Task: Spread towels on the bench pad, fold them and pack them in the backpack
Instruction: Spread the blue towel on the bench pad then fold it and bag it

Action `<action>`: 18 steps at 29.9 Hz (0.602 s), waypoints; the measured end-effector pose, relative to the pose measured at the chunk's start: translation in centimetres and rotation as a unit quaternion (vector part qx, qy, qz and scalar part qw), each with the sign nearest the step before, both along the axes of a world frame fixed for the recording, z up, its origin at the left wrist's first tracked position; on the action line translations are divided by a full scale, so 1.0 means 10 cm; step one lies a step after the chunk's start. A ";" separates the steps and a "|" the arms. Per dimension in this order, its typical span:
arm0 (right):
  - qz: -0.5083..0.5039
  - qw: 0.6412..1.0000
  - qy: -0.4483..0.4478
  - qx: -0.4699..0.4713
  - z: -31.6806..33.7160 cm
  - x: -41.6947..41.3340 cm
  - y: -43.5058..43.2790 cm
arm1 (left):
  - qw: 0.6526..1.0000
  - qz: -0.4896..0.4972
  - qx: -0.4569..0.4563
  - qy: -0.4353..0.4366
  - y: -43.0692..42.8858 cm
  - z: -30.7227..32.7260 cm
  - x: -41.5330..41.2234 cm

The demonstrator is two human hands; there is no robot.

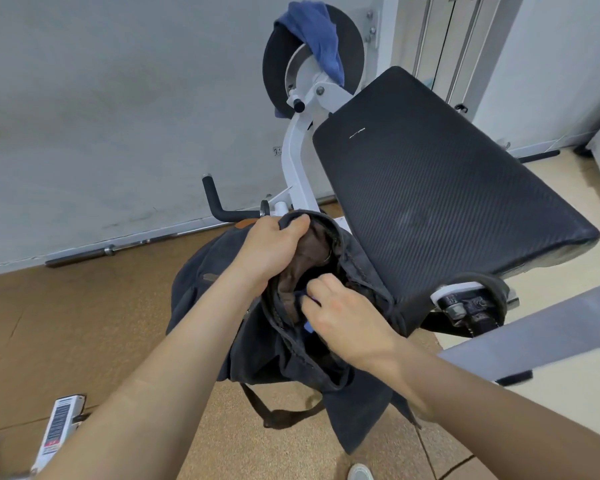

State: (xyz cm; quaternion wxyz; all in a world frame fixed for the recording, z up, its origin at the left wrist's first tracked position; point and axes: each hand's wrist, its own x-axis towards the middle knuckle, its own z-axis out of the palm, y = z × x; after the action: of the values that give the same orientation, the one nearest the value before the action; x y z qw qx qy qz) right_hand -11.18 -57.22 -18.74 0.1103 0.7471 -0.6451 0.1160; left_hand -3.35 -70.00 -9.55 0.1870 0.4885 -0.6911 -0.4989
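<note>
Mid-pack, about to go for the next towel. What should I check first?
1. Backpack held open: ok, left hand grips its rim.
2. Packed towel fully in: cannot tell, only a blue scrap shows.
3. Right hand free: not ok, it pinches the packed towel.
4. Pad free for spreading: ok.
5. Hanging towel in sight: ok, draped over the disc.
</note>
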 end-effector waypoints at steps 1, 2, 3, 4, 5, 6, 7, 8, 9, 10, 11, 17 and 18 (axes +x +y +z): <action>-0.019 1.000 -0.001 0.010 0.01 -0.01 -0.04 | 1.000 -0.003 0.001 0.007 -0.02 0.01 0.01; -0.031 0.999 0.005 0.022 0.01 -0.02 -0.07 | 1.000 -0.002 0.003 0.014 -0.03 0.01 0.02; -0.031 0.999 0.018 0.022 0.00 -0.04 -0.08 | 1.000 0.001 0.006 0.019 -0.05 0.01 0.04; -0.022 0.999 0.038 0.009 0.00 -0.06 -0.09 | 1.000 0.005 0.009 0.022 -0.06 0.01 0.06; -0.007 0.998 0.055 -0.015 -0.01 -0.08 -0.09 | 1.000 0.010 0.010 0.022 -0.07 0.00 0.07; 0.004 0.997 0.058 -0.041 -0.02 -0.10 -0.10 | 1.000 0.012 0.012 0.024 -0.07 0.00 0.08; 0.010 0.997 0.044 -0.068 0.00 -0.11 -0.13 | 0.999 0.016 0.017 0.029 -0.07 0.00 0.08; 0.010 0.996 0.022 -0.088 0.02 -0.12 -0.18 | 0.999 0.022 0.026 0.040 -0.06 0.01 0.08; 0.005 0.995 0.003 -0.101 0.03 -0.12 -0.23 | 0.997 0.033 0.038 0.055 -0.06 0.02 0.08; -0.005 0.994 -0.007 -0.106 0.03 -0.11 -0.28 | 0.995 0.045 0.051 0.072 -0.06 0.04 0.08; -0.015 0.995 -0.007 -0.101 0.00 -0.10 -0.33 | 0.993 0.057 0.062 0.085 -0.07 0.07 0.08; -0.046 0.996 -0.005 0.072 -0.31 0.12 -0.36 | 0.982 0.101 0.092 0.127 -0.11 0.13 0.07; -0.026 0.997 -0.003 0.073 -0.28 0.11 -0.31 | 0.983 0.101 0.091 0.126 -0.11 0.12 0.07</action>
State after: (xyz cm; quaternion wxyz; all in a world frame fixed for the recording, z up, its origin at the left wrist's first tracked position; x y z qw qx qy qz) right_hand -10.03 -60.28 -21.52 0.0567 0.7356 -0.6716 0.0679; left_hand -2.67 -71.07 -8.30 0.2764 0.5044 -0.5607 -0.5957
